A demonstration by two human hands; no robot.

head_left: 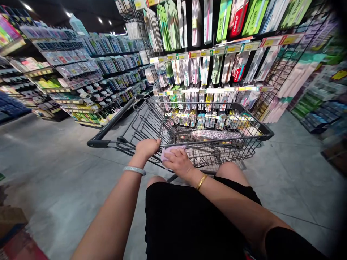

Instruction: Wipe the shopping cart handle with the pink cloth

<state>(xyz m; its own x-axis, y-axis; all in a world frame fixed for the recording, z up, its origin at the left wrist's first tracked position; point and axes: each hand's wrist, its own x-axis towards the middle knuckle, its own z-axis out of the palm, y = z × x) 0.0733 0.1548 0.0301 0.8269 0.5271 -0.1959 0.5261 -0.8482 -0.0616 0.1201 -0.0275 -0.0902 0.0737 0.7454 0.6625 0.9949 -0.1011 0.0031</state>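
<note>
The left hand has its grip closed on the near side of the shopping cart; the right hand, with curled grip, holds a purple cloth against this side.

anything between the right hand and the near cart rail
Only the lilac cloth, bunched under the right hand at the near cart rail. The left hand is beside it, not between; nothing else visible stands in the way.
</note>
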